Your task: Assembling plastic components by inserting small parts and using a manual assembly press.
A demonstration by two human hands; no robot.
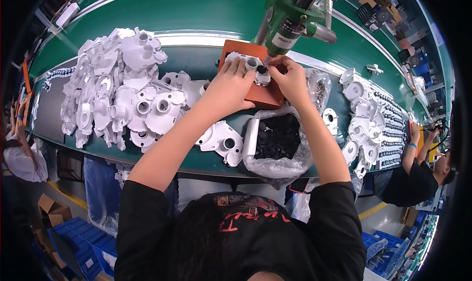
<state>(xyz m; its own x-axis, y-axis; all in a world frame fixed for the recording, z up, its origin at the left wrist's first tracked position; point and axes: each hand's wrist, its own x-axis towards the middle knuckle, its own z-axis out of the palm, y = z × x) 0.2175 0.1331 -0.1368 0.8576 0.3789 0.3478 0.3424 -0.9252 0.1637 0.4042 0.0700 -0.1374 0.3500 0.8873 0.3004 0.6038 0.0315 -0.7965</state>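
A white plastic housing (251, 63) with round tube openings lies on an orange block fixture (266, 95), below the tip of a green press (284, 23). My left hand (230, 84) holds the housing from its left side, fingers over its top and thumb near the front. A small black part (262, 70) sits on the housing. Just right of it, beside the press tip, my right hand (291, 78) is closed with thumb and fingers bent together; what they pinch is hidden. An open clear plastic bag (251, 136) of small black parts stands in front of the fixture.
White housings are heaped (98, 94) at the left, and more white parts (361, 128) lie at the right beside rows of small dark pieces (392, 128). A bag of small metal pieces (319, 88) rests by my right forearm. A co-worker (418, 178) works at far right, another person (24, 158) at far left.
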